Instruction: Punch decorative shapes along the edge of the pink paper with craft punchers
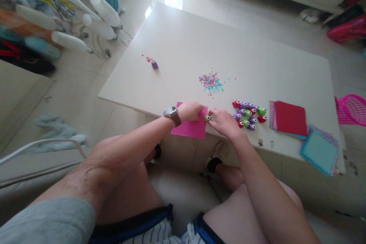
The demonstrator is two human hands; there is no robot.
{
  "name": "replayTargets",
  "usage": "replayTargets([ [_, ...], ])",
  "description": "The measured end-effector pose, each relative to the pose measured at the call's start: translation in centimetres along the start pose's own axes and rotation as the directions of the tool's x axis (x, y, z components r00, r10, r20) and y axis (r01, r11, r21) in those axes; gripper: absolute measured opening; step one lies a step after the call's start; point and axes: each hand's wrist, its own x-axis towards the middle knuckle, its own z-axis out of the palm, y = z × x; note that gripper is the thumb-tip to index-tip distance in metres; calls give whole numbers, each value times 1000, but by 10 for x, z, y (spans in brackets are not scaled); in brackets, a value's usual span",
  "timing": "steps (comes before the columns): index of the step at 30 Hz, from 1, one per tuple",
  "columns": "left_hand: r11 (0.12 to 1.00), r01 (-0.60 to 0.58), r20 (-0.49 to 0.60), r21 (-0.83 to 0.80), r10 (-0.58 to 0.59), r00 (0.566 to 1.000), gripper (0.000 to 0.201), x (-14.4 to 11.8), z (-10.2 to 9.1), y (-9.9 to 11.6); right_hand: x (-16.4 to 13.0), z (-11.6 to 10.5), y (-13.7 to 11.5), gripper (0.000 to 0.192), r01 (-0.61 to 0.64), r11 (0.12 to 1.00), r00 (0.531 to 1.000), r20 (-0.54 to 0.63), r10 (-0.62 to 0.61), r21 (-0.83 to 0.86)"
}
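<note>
White table (177, 38); right fingers (215, 112) hold green punch (207, 118).

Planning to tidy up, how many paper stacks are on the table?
2: the red-topped stack toward the right, and the light-blue-topped stack near the closest right corner of the table.

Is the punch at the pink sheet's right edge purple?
No, the punch at the right edge of the pink sheet, by the right hand, is the green punch.
</note>
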Motion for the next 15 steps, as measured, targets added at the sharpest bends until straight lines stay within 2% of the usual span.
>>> replayTargets([
  [9, 1000, -7, -5, 5, 7, 1000, 27, 0, 0, 0, 1, 2, 5, 16, 9, 999, 1000, -26, -8, 52],
  [15, 1000, -8, -2, 19, 8, 1000, 27, 0, 0, 1, 6, 2, 7, 14, -17, 968, 1000, -1, 18, 249],
])
